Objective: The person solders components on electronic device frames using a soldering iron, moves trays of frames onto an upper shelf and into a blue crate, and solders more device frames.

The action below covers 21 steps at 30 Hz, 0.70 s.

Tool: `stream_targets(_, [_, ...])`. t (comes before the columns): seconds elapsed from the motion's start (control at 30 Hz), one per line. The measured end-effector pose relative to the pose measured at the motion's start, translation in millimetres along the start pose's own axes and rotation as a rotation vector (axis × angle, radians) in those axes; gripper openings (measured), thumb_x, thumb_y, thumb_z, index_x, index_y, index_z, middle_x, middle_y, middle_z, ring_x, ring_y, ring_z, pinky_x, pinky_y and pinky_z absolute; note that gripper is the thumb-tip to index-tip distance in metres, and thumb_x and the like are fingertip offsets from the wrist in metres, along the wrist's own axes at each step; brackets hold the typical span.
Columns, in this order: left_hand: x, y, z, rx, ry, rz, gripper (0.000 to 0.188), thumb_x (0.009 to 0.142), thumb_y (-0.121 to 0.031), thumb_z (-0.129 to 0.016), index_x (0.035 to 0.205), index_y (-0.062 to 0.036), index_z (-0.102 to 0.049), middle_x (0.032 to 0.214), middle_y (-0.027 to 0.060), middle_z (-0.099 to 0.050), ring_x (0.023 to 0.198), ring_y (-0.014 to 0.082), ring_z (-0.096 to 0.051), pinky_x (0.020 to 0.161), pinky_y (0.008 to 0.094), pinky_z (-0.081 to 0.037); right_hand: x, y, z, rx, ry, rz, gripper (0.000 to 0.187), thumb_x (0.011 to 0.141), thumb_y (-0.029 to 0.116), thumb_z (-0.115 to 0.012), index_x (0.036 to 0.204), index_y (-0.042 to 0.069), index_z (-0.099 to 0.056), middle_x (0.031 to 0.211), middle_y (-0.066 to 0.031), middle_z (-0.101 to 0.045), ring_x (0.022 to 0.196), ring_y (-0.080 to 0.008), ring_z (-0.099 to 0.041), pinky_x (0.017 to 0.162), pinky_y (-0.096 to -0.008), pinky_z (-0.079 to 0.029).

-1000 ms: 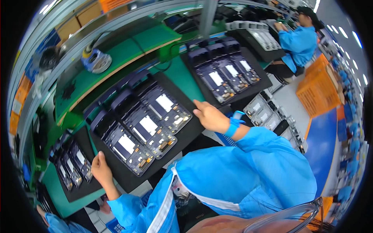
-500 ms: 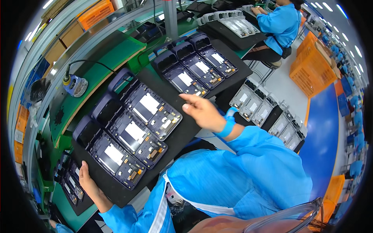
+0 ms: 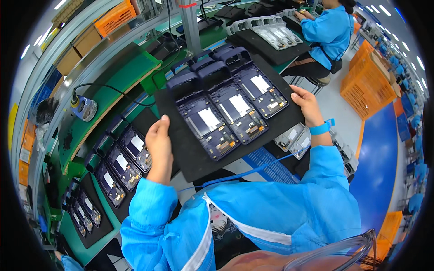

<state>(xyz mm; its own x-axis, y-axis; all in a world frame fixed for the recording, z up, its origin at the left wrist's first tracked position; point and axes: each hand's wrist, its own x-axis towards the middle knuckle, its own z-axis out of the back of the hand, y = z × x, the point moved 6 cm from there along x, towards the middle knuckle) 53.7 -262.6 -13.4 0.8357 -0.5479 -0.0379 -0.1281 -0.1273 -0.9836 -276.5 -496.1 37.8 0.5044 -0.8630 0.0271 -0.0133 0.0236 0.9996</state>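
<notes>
A green workbench runs under everything. Above it, lifted clear, a black tray carries three opened dark-blue phone housings side by side. The left hand clamps the tray's near-left edge, thumb on top, fingers underneath. The right hand grips the tray's right edge likewise, a blue wrist strap just behind it.

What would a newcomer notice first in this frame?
A black tray held up mid-frame by the left hand and right hand, carrying three opened dark blue phones side by side. Lower left, on the green bench, more trays of phones.
</notes>
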Motion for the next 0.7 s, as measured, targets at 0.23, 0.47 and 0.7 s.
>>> stream_targets(0.23, [29, 42, -30, -0.032, -0.053, 0.077, 0.033, 0.079, -0.025, -0.059, 0.089, 0.0069, -0.056, 0.08, 0.0053, -0.057, 0.073, 0.0083, -0.049, 0.067, 0.0195, -0.037, 63, -50, 32, 0.016, -0.043, -0.203, 0.034, 0.079, 0.006, -0.048, 0.111, -0.005, -0.046, 0.098, -0.011, -0.056, 0.083, -0.0151, -0.056, 0.074, -0.0248, -0.044])
stream_targets(0.47, [40, 61, -28, 0.158, -0.015, 0.331, 0.057, 0.081, -0.04, -0.051, 0.1, 0.0137, -0.049, 0.099, 0.0189, -0.053, 0.095, 0.0211, -0.049, 0.083, 0.0284, -0.036, 81, -57, 43, -0.633, -0.178, 0.03, 0.028, 0.078, 0.016, -0.054, 0.101, 0.0, -0.052, 0.105, -0.0089, -0.049, 0.097, -0.0167, -0.047, 0.08, -0.0264, -0.04])
stream_targets(0.7, [34, 51, -33, 0.444, 0.036, 0.392, 0.068, 0.082, -0.048, -0.043, 0.1, 0.0176, -0.047, 0.099, 0.0242, -0.051, 0.096, 0.0242, -0.049, 0.082, 0.0314, -0.038, 98, -69, 24, -0.236, 0.107, -0.219, 0.035, 0.084, 0.018, -0.049, 0.113, 0.002, -0.041, 0.102, -0.0062, -0.049, 0.095, -0.0141, -0.046, 0.083, -0.0254, -0.037])
